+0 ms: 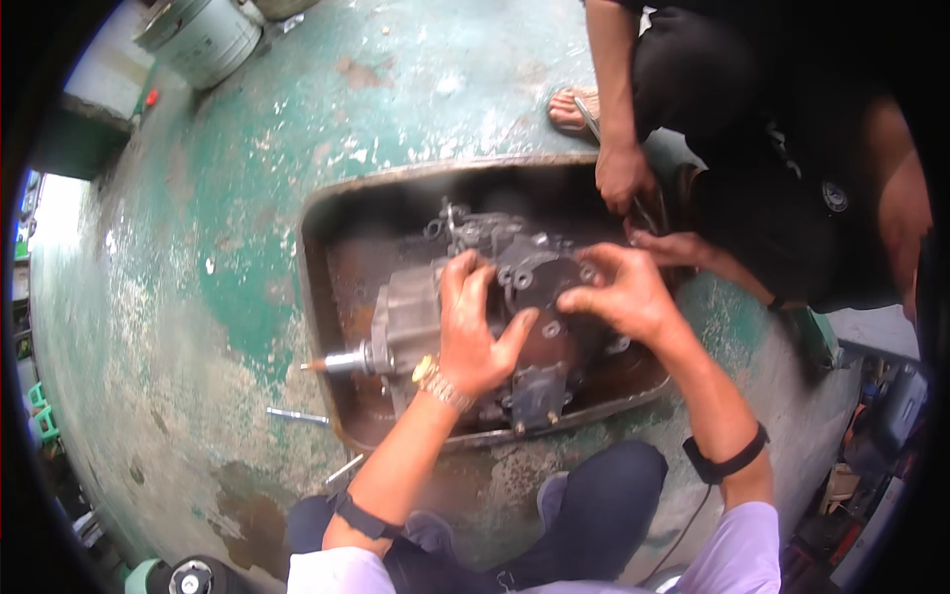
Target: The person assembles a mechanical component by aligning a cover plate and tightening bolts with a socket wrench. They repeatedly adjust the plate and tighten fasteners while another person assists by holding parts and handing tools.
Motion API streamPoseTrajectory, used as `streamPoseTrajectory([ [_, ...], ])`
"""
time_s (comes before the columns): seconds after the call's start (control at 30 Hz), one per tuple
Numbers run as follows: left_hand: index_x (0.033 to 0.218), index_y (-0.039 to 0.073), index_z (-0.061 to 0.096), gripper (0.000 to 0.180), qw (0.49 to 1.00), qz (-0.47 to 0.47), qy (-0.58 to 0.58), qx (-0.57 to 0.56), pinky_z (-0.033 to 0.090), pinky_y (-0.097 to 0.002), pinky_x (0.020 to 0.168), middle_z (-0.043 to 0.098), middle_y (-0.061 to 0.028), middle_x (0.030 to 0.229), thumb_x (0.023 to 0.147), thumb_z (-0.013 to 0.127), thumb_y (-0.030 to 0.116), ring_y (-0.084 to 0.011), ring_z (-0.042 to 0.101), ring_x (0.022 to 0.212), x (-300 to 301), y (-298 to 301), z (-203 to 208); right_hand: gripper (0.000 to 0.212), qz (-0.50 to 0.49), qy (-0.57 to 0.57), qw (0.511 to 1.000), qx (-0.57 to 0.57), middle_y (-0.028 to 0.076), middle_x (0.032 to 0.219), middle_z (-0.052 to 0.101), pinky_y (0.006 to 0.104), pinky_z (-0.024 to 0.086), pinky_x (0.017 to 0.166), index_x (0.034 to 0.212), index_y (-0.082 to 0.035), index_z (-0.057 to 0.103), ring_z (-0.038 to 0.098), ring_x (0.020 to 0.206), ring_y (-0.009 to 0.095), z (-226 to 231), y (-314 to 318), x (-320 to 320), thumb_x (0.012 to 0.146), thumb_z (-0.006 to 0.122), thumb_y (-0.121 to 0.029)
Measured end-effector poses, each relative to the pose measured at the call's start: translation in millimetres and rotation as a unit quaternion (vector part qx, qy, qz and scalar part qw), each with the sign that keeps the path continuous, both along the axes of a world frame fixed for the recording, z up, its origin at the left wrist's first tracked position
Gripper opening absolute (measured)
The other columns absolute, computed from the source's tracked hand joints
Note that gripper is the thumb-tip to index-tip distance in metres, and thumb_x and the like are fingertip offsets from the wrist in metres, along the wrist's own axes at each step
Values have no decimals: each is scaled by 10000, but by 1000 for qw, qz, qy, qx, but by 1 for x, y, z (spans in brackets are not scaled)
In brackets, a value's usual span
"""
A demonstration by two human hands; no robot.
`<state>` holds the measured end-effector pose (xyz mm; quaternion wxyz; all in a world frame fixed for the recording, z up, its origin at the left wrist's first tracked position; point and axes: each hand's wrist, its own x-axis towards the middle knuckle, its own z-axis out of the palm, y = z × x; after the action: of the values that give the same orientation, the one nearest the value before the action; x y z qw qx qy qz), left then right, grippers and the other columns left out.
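A greasy gearbox with a ribbed grey housing lies in a deep metal tray, its shaft pointing left. Between my hands is a dark metal cover plate with bolt holes around its edge. My left hand curls at the plate's left side, thumb against its lower edge. At the other side my right hand grips the plate, thumb on its face and fingers around the far edge. Whether the plate touches the housing beneath cannot be made out.
A person in dark clothes crouches at the far right, one hand over the tray's corner. Metal rods lie on the floor left of the tray. A pale bucket stands far left. My knee is close to the near rim.
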<state>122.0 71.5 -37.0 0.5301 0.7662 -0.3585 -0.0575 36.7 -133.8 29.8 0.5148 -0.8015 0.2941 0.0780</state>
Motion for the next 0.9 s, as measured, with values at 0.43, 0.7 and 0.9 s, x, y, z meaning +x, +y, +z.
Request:
streamPoseTrajectory([
  [0.43,1171,-64,534,609,999,3,-35,4,425,-528,979,499,-281,1226,680,824,151,-457,504,1127,2,-1,-2,567,-12,2,1000,20,38,764,639,310,492,644,1002,18,706,549,683,118,4,-2,1,615,961,-309],
  [0.7,1218,-51,521,604,1000,-4,-7,8,442,-494,990,496,-274,1273,759,793,233,-437,515,1174,2,2,-3,437,-10,-46,995,88,42,878,717,288,510,741,1006,-9,722,597,789,105,4,-1,2,659,933,-170],
  [0.9,1147,-49,536,593,999,5,-35,-19,430,-513,937,501,-260,1218,678,825,172,-433,508,1074,4,-3,-4,424,5,-43,999,29,36,842,697,294,501,718,969,-10,727,589,764,116,-1,-2,0,659,931,-215],
])
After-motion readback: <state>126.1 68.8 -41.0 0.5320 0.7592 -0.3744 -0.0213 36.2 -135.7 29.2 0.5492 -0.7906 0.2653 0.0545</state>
